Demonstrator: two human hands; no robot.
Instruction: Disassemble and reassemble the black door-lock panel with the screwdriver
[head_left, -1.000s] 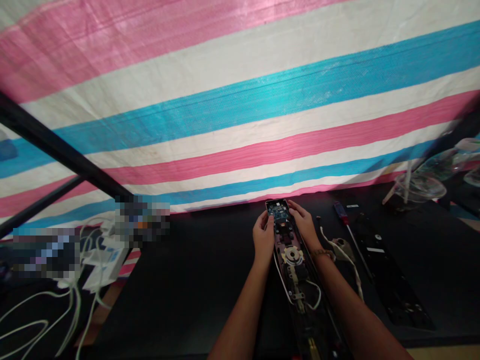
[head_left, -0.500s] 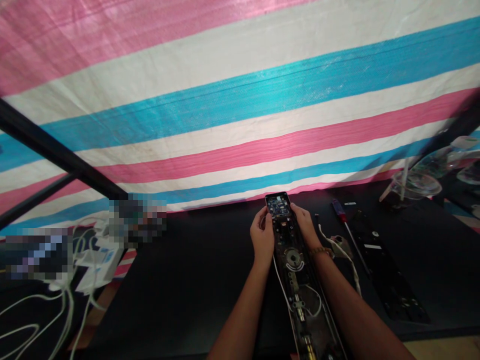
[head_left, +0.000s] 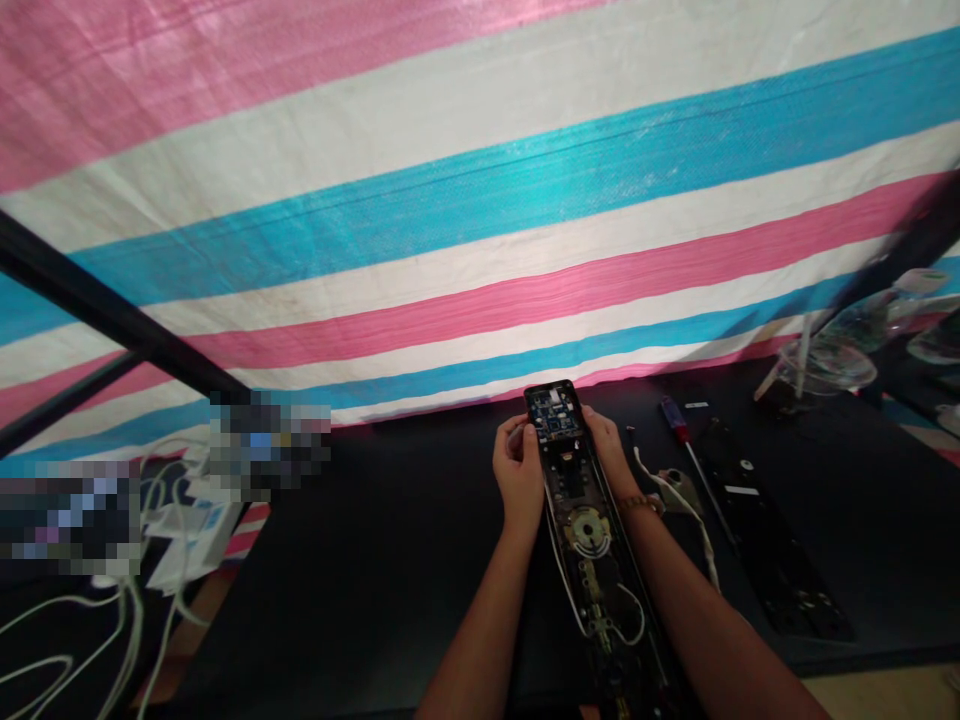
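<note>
The long open device (head_left: 592,550) lies lengthwise between our two hands over the bench (head_left: 375,540), its inner parts facing up; whether its far end rests there or is lifted we cannot tell. Working from the left, our left hand (head_left: 520,465) is clasped round its left edge by the circuit board (head_left: 555,413); if that thumb slid inward, we judge it could press on the small components. The white cord (head_left: 564,575) running down the left side could snag on our forearm and tug at its ends. Our right hand (head_left: 609,450) grasps the opposite edge; were either grip to loosen, the narrow body could twist and jar the round metal part (head_left: 589,532). Farther right, the pale cable (head_left: 703,530) lies near our right wrist, and a sweep of that arm could drag it into the screwdriver (head_left: 697,466) or the black panel (head_left: 772,545).

As for containers, the device's own shell works as a shallow tray, holding the board, the round part and a loop of thin white wire (head_left: 642,610). At the far right a clear plastic cup (head_left: 840,365) seems to have a pale stick (head_left: 803,355) standing in it; what else it holds we cannot make out.
</note>
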